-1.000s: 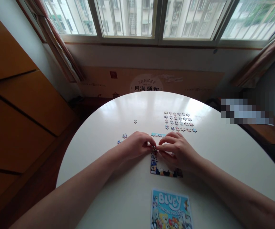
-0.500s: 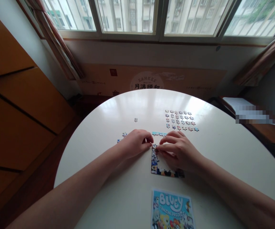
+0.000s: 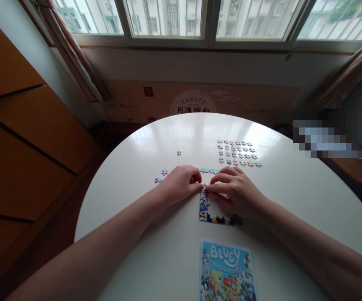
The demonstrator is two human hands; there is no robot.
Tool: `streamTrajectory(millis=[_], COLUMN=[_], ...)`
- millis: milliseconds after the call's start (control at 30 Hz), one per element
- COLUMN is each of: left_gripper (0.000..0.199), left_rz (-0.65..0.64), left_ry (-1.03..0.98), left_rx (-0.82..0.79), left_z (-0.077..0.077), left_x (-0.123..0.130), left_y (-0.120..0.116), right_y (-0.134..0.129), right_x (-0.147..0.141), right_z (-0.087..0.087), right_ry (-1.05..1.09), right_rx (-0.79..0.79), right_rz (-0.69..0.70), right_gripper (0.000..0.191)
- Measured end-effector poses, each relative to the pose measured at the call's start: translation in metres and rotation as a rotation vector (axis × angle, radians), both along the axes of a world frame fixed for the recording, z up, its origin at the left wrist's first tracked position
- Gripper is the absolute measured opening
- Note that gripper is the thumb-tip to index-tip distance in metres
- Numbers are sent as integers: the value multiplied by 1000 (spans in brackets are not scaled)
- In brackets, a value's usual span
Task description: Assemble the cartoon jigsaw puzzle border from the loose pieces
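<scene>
A partly joined jigsaw puzzle point(image 3: 203, 205) lies on the white table, its left side and bottom row linked around a bare middle. My left hand point(image 3: 183, 180) is curled at the upper end of that left side, thumb tip and fingertips against the jigsaw piece point(image 3: 204, 188) there. From the other side, my right hand point(image 3: 235, 188) has its thumb and forefinger on the same small piece. Its palm hides the puzzle's right part. Beyond both hands lies a separate light-blue strip of joined pieces point(image 3: 209, 170), its right end partly covered by my right fingers.
Loose pieces point(image 3: 239, 154) lie in rows at the back right. A few more pieces point(image 3: 164, 172) are left of my left hand, and a single piece point(image 3: 178, 153) is farther back. Near me lies a Bluey picture card point(image 3: 227, 267). The round table point(image 3: 130, 246) has a curved edge.
The view has tipped down slightly, so everything sits a little higher in the picture. My hands stay at the same end of the puzzle, with the fingertips barely shifted.
</scene>
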State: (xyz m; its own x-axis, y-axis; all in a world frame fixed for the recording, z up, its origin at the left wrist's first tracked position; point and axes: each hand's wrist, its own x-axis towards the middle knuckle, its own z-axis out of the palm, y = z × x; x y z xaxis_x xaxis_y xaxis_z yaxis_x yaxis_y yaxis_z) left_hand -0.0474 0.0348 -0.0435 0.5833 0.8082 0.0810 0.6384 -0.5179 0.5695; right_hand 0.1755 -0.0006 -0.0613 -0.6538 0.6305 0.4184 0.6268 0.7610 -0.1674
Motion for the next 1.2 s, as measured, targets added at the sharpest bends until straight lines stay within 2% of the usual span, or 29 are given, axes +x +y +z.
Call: streamTrajectory(millis=[267, 700, 1200], left_gripper=[10, 7, 6], left_rz=[13, -13, -52], left_ry=[1, 34, 87], left_rx=[-17, -87, -19], left_z=[-1, 8, 12], left_x=[-1, -10, -10], left_y=[1, 1, -3], right_y=[-1, 0, 0], right_x=[0, 8, 4], right_z=[0, -1, -1], right_ry=[-10, 46, 2], right_rx=[-10, -12, -19], right_rz=[0, 1, 11], right_gripper=[16, 13, 15])
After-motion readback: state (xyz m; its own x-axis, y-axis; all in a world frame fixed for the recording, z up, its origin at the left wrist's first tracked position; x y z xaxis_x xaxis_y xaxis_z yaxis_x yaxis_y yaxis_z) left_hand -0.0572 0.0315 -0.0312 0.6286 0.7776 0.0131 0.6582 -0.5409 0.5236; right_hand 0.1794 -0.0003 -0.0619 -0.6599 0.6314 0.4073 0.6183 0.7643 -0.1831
